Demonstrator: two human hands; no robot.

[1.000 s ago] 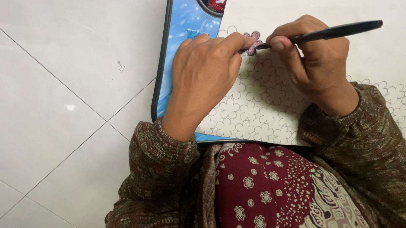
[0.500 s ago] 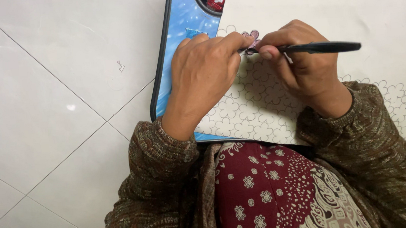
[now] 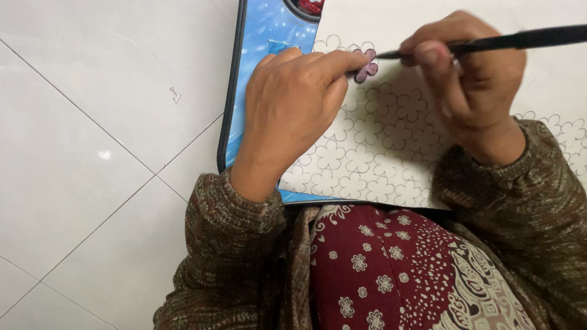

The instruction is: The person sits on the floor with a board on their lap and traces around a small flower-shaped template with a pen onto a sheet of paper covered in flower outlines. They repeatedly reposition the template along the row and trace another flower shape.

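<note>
Head view: the left hand point(image 3: 292, 108) presses flat, gripping nothing, on the flower-patterned sheet point(image 3: 383, 143) near the blue board's point(image 3: 254, 41) left edge, the right hand point(image 3: 470, 82) grasps a black pen point(image 3: 509, 41), so any slip could smear the purple flower point(image 3: 367, 66).

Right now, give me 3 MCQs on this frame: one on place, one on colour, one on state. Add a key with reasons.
1. Where does the left hand rest?
A. on the floor tiles
B. on the patterned sheet
C. on the lap

2. What colour is the one filled-in flower?
A. purple
B. green
C. yellow

3. How does the right hand stand?
A. open and flat
B. shut on the black pen
C. holding scissors

Key:
B, its fingers press the white patterned sheet beside the flower.
A, that flower alone is purple among bare outlines.
B, the fingers grip the black pen, tip near the flower.
</note>
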